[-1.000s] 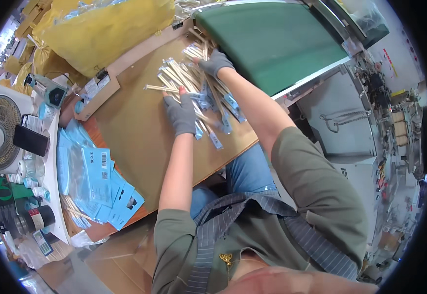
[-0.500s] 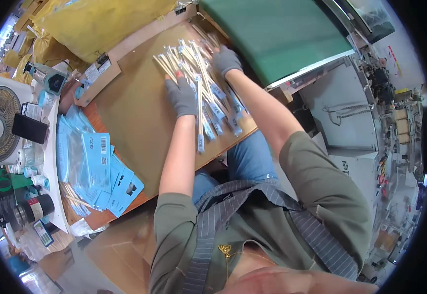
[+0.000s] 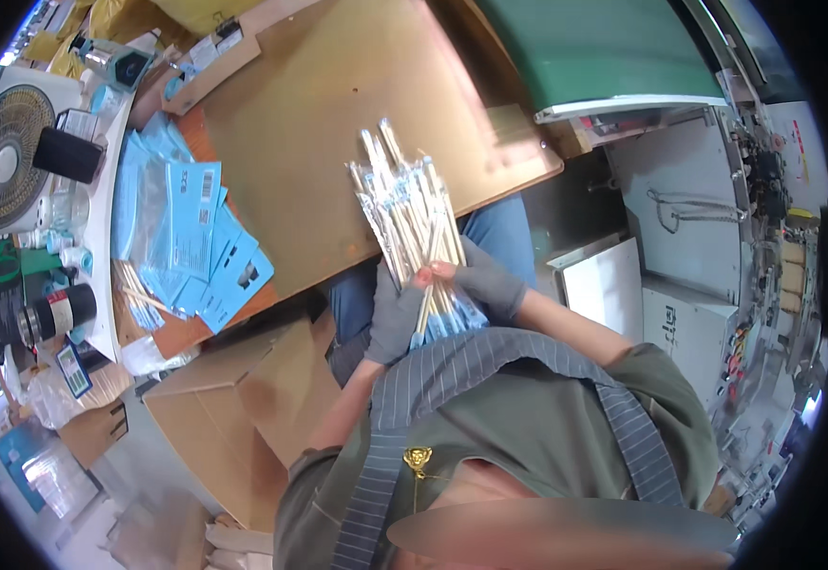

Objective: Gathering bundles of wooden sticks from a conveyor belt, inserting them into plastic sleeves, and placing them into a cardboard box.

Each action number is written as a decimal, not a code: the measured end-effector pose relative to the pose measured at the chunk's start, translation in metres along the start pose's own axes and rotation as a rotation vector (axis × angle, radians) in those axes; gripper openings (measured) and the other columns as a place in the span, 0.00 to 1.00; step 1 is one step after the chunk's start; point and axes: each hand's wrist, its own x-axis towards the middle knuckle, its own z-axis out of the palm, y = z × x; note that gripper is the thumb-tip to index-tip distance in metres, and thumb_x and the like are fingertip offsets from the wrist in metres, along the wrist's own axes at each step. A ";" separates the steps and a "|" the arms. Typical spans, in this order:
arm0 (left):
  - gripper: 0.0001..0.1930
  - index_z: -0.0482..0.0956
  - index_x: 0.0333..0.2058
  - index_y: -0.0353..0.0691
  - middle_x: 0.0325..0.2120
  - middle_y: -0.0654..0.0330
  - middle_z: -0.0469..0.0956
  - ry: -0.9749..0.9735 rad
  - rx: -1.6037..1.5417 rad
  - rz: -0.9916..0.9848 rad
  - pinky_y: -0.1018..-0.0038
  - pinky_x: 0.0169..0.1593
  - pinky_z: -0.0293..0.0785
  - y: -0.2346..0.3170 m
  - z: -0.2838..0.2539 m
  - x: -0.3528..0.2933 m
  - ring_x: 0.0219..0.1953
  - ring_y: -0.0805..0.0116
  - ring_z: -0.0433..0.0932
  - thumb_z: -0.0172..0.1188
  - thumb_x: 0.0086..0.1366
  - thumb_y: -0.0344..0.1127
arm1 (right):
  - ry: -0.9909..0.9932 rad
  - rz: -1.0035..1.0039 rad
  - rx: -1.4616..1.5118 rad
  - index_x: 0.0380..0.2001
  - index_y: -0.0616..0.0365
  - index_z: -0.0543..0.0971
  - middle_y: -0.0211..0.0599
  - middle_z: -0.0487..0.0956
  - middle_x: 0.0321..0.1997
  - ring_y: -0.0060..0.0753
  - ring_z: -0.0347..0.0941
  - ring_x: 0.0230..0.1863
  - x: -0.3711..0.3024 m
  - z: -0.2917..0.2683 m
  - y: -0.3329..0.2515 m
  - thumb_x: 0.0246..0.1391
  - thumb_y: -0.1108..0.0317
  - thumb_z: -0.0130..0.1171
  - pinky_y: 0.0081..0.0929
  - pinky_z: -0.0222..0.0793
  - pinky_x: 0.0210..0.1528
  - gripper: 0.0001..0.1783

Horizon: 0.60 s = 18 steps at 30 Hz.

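A bundle of slim, pale wooden sticks in clear wrappers with blue ends point(image 3: 404, 204) lies between my hands, over the table's near edge and close to my apron. My left hand point(image 3: 395, 313), in a grey fingerless glove, is closed around the bundle's left side. From the right, my right hand point(image 3: 490, 277), gloved the same way, grips the other side. Both thumbs press on top of the sticks near the lower end. My other fingers are mostly hidden beneath the bundle. The exact kind of stick cannot be made out.
The brown board point(image 3: 300, 180) covers the table ahead. Light-blue printed packets point(image 3: 190, 218) are piled at the left, with a few loose sticks point(image 3: 138, 294) beside them. A fan point(image 3: 5, 161) and phone point(image 3: 67, 155) lie further left. A green-topped surface point(image 3: 613, 57) stands at right.
The sticks were spread loosely across the board, with my hands reaching around them. Now they are gathered into a bundle and drawn back toward my body, held between both hands.
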 end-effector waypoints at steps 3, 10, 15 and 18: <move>0.31 0.61 0.54 0.34 0.46 0.57 0.70 -0.146 0.080 -0.159 0.75 0.47 0.71 0.006 0.003 0.002 0.44 0.72 0.71 0.66 0.55 0.33 | 0.187 -0.020 -0.329 0.50 0.67 0.72 0.37 0.78 0.42 0.21 0.71 0.40 0.006 0.007 0.002 0.51 0.59 0.62 0.22 0.68 0.44 0.27; 0.36 0.64 0.50 0.33 0.44 0.56 0.72 -0.034 0.270 0.463 0.71 0.49 0.70 0.095 0.037 0.043 0.45 0.66 0.72 0.73 0.45 0.37 | 0.110 -0.566 -0.367 0.53 0.66 0.67 0.40 0.76 0.46 0.25 0.70 0.43 0.044 0.062 -0.084 0.46 0.58 0.65 0.23 0.66 0.48 0.35; 0.31 0.70 0.47 0.36 0.42 0.58 0.74 -0.261 0.403 0.441 0.70 0.47 0.71 0.161 0.021 0.097 0.44 0.65 0.74 0.73 0.45 0.39 | -0.187 -0.544 -0.376 0.58 0.65 0.62 0.39 0.71 0.52 0.28 0.66 0.52 0.077 0.073 -0.148 0.41 0.60 0.68 0.26 0.62 0.55 0.42; 0.31 0.71 0.47 0.36 0.44 0.58 0.74 -0.274 0.450 0.412 0.69 0.47 0.71 0.153 -0.003 0.123 0.44 0.66 0.74 0.73 0.45 0.40 | -0.345 -0.469 -0.358 0.58 0.63 0.62 0.37 0.70 0.53 0.28 0.64 0.56 0.103 0.066 -0.158 0.37 0.61 0.71 0.28 0.59 0.58 0.45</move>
